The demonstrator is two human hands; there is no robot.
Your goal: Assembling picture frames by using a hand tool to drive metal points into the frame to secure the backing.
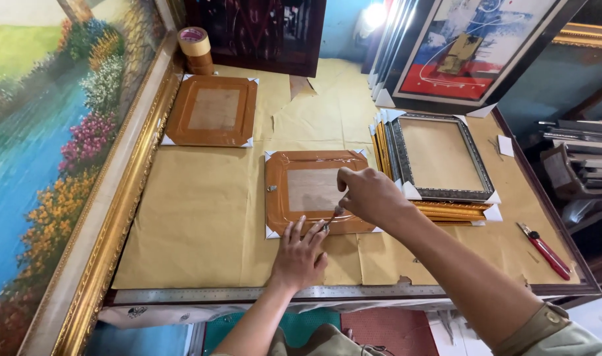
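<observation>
An orange-brown picture frame wrapped in clear plastic, with white corner guards, lies face down in the middle of the paper-covered table. My left hand rests flat at its near edge, fingers spread onto the frame. My right hand hovers over the frame's near right part and pinches a small thin tool whose tip touches the frame's lower edge beside my left fingers.
A second orange frame lies at the back left, tape rolls behind it. A stack of frames sits at right. A red cutter lies near the right edge. A large gilt-framed landscape painting leans at left. A steel ruler runs along the front edge.
</observation>
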